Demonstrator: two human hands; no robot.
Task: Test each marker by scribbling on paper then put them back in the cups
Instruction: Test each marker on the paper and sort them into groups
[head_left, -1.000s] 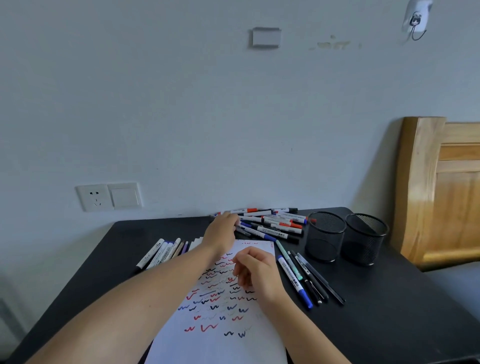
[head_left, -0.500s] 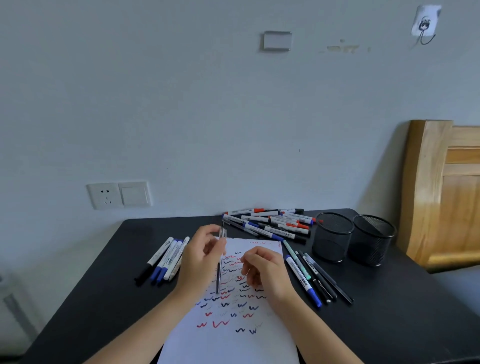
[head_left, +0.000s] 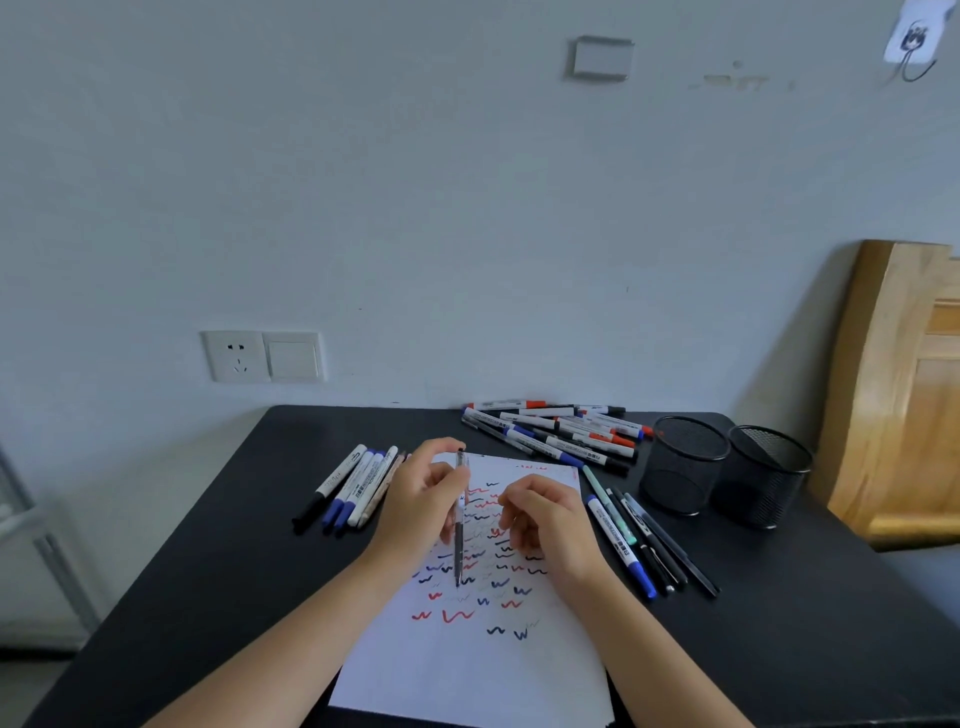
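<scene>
Over the bench (head_left: 208, 519) and its scribbled paper (head_left: 467, 665), the left hand (head_left: 421, 499) is back from the far marker pile (head_left: 561, 436), its fingers now pinching a slim pen (head_left: 459, 545). I judge the next test is starting. The mesh cups (head_left: 683, 462) look unfilled. The right hand (head_left: 550, 525) curls palm-down, and I cannot tell if it holds anything, nor whether the pen tip touches the paper.
</scene>
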